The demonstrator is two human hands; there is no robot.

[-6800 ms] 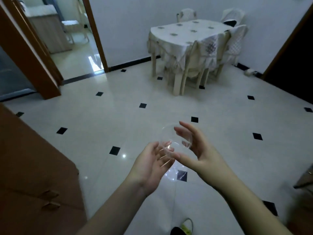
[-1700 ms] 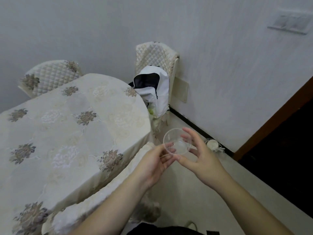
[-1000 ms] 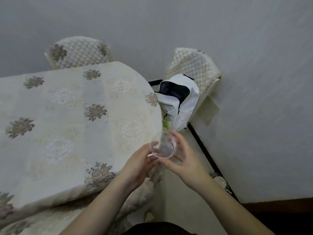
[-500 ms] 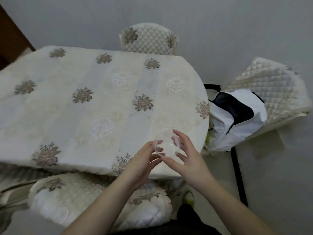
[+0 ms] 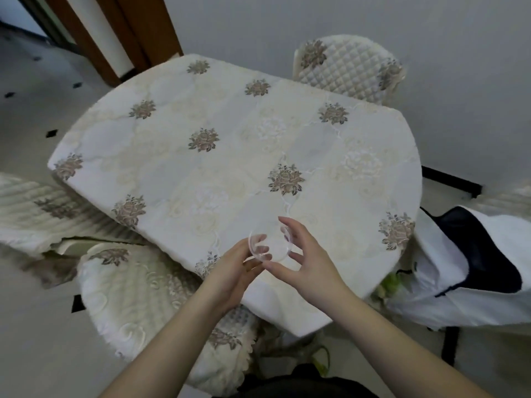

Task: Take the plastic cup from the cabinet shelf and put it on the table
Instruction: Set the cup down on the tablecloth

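A clear plastic cup point(image 5: 273, 244) is held between both hands above the near edge of the table point(image 5: 224, 156), which wears a cream cloth with brown flower motifs. My left hand point(image 5: 234, 268) grips the cup's left side with its fingertips. My right hand point(image 5: 304, 261) holds the right side, fingers curled round the rim. The cup's mouth faces up toward the camera. It hangs in the air, not touching the cloth.
Quilted chairs stand at the far side point(image 5: 349, 66), at the near left point(image 5: 149, 300) and at the left edge point(image 5: 34, 208). A white and black bag point(image 5: 471, 265) lies on a chair at the right. A brown door frame point(image 5: 120, 33) stands behind the table.
I walked from the open floor to the table and turned left along it. The cup, held in both hands all along, now hangs over the table's near edge.
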